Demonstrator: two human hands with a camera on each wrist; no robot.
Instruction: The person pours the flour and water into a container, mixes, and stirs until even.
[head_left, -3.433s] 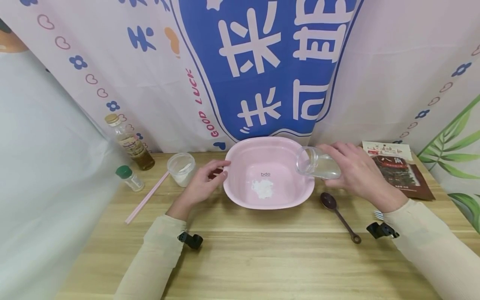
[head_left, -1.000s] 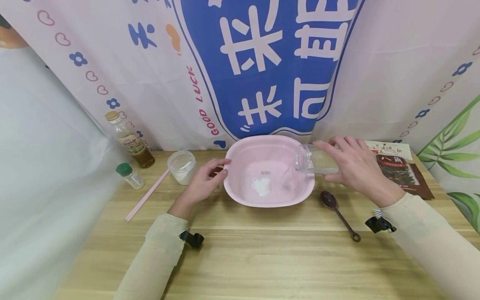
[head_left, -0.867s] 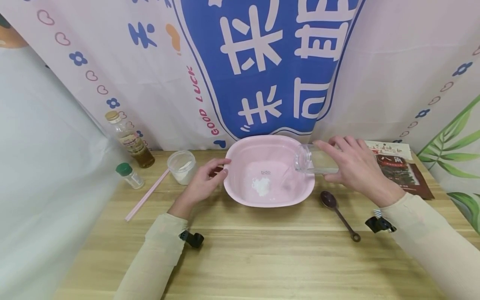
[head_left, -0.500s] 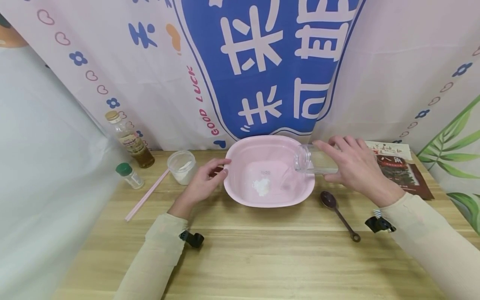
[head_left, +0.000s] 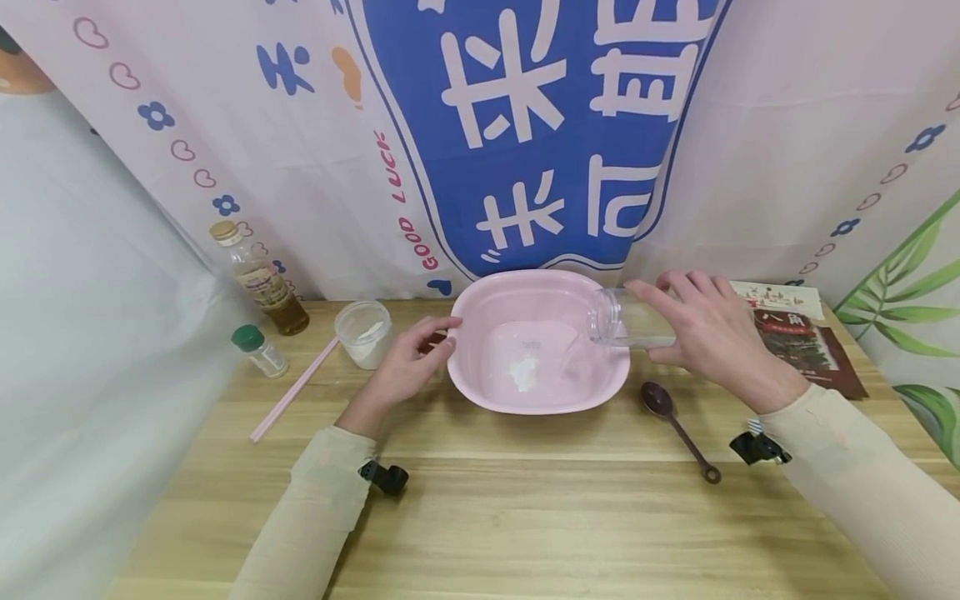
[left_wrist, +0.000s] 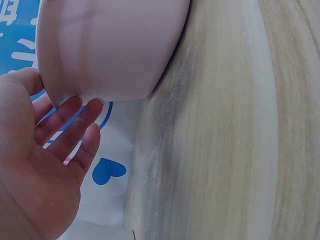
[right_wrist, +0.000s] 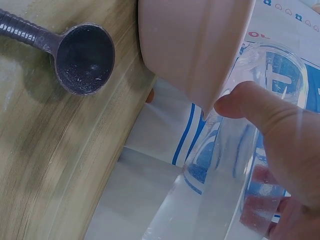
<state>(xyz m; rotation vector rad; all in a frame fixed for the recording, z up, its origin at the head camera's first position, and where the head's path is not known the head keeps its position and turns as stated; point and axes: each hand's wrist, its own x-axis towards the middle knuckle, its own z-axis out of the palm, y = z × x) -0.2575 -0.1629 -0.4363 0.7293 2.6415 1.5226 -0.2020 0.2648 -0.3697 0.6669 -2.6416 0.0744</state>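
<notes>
In the head view, your relaxed left hand [head_left: 408, 367] touches the pink basin [head_left: 536, 408] on the table [head_left: 525, 508], white powder [head_left: 523, 373] inside, while your right hand [head_left: 716, 342] grips a clear jar [head_left: 637, 318] tipped over its right side. Left wrist: your slightly bent fingers [left_wrist: 57, 118] meet the basin's edge. Right wrist: your thumb [right_wrist: 237, 101] presses the jar, a dark spoon [right_wrist: 84, 59] nearby.

The head view is evenly bright; the clear cylindrical jar [head_left: 632, 320] has small glints, and the pale wooden table [head_left: 487, 525] carries soft shadows.
</notes>
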